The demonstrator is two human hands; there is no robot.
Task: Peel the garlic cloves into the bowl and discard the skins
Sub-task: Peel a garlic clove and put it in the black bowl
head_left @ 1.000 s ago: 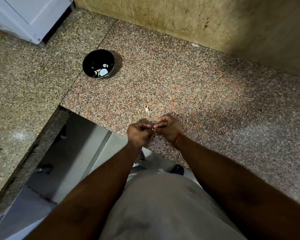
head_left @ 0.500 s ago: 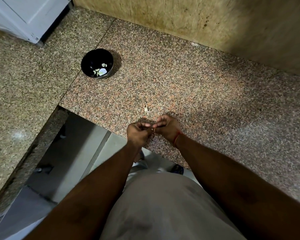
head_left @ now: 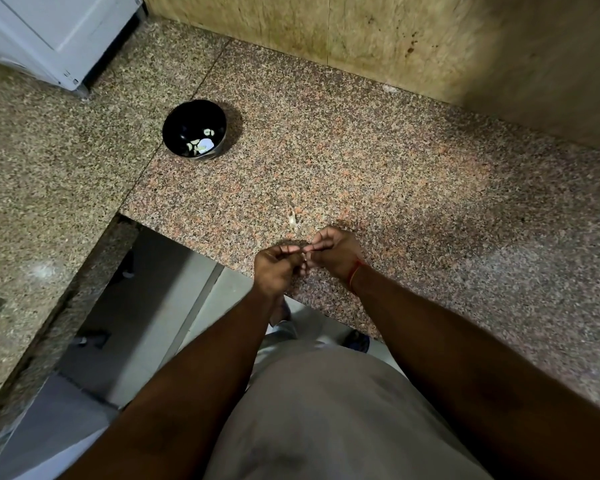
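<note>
Clove – pinched btwn both hands' fingers

No readable text anywhere — no labels (or numbers) show.

In front of me runs a speckled pinkish-brown granite surface, joined at a seam to a duller grey-brown speckled granite surface on my left, so the two form an L. Behind them stands a yellowish stained stone backsplash wall, marked with dark spots. A white appliance with a panelled front sits in the far left corner on the grey-brown slab. Below the edge I see a pale grey tiled floor. I wear a beige cloth garment and a thin red thread at my right wrist.
</note>
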